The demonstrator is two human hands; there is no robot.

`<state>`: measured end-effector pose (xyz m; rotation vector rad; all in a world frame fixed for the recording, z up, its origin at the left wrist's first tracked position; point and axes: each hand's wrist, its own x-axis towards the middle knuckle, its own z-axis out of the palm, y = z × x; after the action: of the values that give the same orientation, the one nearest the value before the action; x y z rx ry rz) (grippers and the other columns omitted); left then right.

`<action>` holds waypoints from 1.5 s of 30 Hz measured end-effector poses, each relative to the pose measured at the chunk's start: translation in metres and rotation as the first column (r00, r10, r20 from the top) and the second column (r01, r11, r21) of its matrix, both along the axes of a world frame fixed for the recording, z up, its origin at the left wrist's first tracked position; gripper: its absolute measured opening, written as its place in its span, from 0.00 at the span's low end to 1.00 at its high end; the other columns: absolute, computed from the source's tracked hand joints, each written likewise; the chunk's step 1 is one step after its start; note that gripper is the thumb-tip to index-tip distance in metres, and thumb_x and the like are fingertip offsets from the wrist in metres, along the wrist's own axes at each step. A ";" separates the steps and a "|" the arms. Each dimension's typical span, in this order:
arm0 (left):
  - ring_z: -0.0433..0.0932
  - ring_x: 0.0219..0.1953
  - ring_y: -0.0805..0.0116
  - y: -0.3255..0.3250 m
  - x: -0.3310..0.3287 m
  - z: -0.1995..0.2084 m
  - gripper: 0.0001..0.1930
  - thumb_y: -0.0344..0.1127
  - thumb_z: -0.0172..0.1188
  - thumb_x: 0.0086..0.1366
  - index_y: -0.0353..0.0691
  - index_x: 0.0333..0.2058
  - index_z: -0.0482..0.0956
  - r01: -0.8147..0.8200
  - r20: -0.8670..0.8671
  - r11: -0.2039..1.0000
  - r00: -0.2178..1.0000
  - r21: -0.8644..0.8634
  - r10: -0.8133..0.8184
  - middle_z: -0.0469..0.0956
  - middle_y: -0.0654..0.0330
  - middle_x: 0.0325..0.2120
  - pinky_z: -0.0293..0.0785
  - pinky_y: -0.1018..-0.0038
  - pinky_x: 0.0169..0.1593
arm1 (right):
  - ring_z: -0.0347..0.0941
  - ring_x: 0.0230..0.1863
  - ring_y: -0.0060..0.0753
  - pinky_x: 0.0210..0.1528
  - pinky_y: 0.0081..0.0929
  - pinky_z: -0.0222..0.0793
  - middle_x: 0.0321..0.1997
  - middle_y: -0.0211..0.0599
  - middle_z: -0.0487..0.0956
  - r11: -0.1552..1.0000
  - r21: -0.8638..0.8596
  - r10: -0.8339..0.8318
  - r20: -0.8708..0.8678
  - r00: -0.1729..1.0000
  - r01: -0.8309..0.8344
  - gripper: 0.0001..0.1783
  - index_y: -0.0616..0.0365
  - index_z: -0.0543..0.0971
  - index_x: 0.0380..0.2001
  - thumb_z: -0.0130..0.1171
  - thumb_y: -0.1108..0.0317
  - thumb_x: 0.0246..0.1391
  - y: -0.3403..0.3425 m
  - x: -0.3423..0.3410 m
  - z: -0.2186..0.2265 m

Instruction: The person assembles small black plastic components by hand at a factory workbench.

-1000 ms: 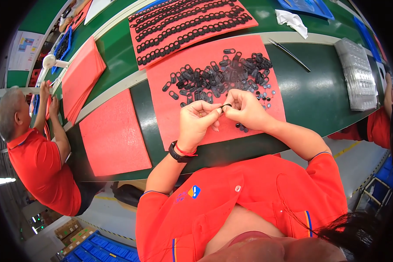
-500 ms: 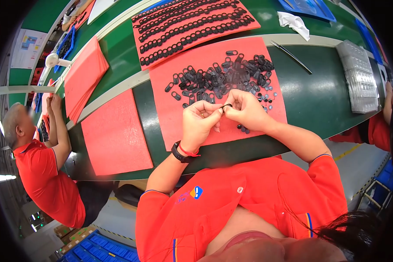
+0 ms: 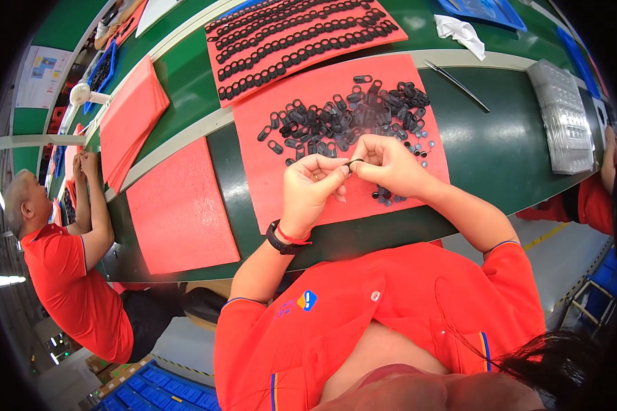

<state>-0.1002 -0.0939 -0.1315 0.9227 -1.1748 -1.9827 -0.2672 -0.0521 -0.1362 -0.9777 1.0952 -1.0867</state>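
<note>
l hand [image 3: 308, 190] & r hand [image 3: 389, 166] each hold blk part [image 3: 354, 162] in closed pinch; part lies btwn hands, axis approx. crosswise, neither clearly nearer.

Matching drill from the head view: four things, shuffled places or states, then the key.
Things:
1. cloth
2. small black part
3. black wristband
4. stacked trays

Places or states:
A. worn on the left forearm
B. clear, see-through plastic
C. white and crumpled
D. pinched between the fingertips of the left hand and right hand

Pairs: 1-C, 2-D, 3-A, 4-B
</note>
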 end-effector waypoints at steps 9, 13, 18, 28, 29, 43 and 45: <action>0.70 0.16 0.81 0.003 0.003 0.003 0.03 0.22 0.58 0.55 0.31 0.29 0.75 0.035 0.062 0.996 0.998 -0.079 -0.030 0.77 0.59 0.22 0.66 0.85 0.17 | 0.60 0.23 0.07 0.23 0.11 0.54 0.23 0.22 0.68 0.998 -0.050 0.024 -0.187 0.982 -0.033 0.04 0.60 0.68 0.25 0.52 0.75 0.49 0.006 0.005 0.001; 0.71 0.18 0.82 -0.012 0.011 0.020 0.03 0.24 0.57 0.55 0.32 0.30 0.75 0.077 0.141 0.990 0.988 -0.115 -0.060 0.77 0.60 0.23 0.67 0.86 0.19 | 0.62 0.22 0.09 0.22 0.13 0.56 0.22 0.23 0.69 1.000 0.014 0.019 -0.072 0.997 -0.018 0.06 0.62 0.72 0.28 0.55 0.71 0.51 0.001 -0.001 0.006; 0.70 0.21 0.83 -0.049 0.070 0.042 0.04 0.25 0.56 0.57 0.32 0.32 0.76 -0.249 0.235 0.733 0.840 -0.633 0.489 0.76 0.64 0.23 0.65 0.87 0.22 | 0.66 0.18 0.20 0.19 0.19 0.59 0.21 0.30 0.69 0.832 -0.550 -0.341 -0.616 0.710 -0.078 0.05 0.60 0.75 0.29 0.57 0.73 0.47 -0.004 -0.012 0.008; 0.72 0.19 0.77 -0.069 0.219 0.008 0.07 0.29 0.59 0.55 0.31 0.31 0.76 -0.314 0.506 0.591 0.315 -0.743 0.803 0.75 0.60 0.20 0.71 0.81 0.20 | 0.69 0.23 0.32 0.23 0.27 0.65 0.29 0.33 0.68 0.708 -0.646 -0.524 -0.751 0.402 -0.284 0.11 0.56 0.75 0.33 0.60 0.72 0.42 -0.023 -0.012 0.003; 0.73 0.20 0.76 -0.069 0.223 0.005 0.07 0.29 0.59 0.54 0.31 0.31 0.76 -0.301 0.571 0.628 0.262 -0.718 0.778 0.75 0.60 0.20 0.71 0.81 0.23 | 0.69 0.23 0.32 0.23 0.27 0.65 0.29 0.33 0.68 0.711 -0.636 -0.519 -0.762 0.388 -0.299 0.12 0.56 0.75 0.33 0.60 0.72 0.41 -0.026 -0.013 0.005; 0.71 0.31 0.58 -0.061 0.042 0.032 0.06 0.28 0.60 0.48 0.37 0.28 0.76 0.240 0.411 0.378 0.775 -0.894 0.481 0.73 0.55 0.25 0.69 0.68 0.36 | 0.69 0.23 0.35 0.24 0.28 0.65 0.29 0.34 0.68 0.680 -0.633 -0.497 -0.769 0.402 -0.370 0.09 0.55 0.76 0.30 0.60 0.71 0.41 -0.033 -0.010 0.000; 0.73 0.32 0.59 -0.060 0.015 0.029 0.08 0.28 0.59 0.50 0.37 0.31 0.77 0.354 0.420 0.227 0.789 -0.907 0.448 0.73 0.54 0.28 0.70 0.71 0.36 | 0.69 0.23 0.36 0.23 0.29 0.64 0.28 0.35 0.68 0.689 -0.624 -0.482 -0.775 0.409 -0.369 0.08 0.56 0.75 0.28 0.59 0.71 0.41 -0.035 -0.006 0.002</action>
<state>-0.0854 -0.1535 -0.1023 0.8086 -2.3061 -0.3583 -0.2731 -0.0875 -0.1344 -2.4676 1.6055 -1.0271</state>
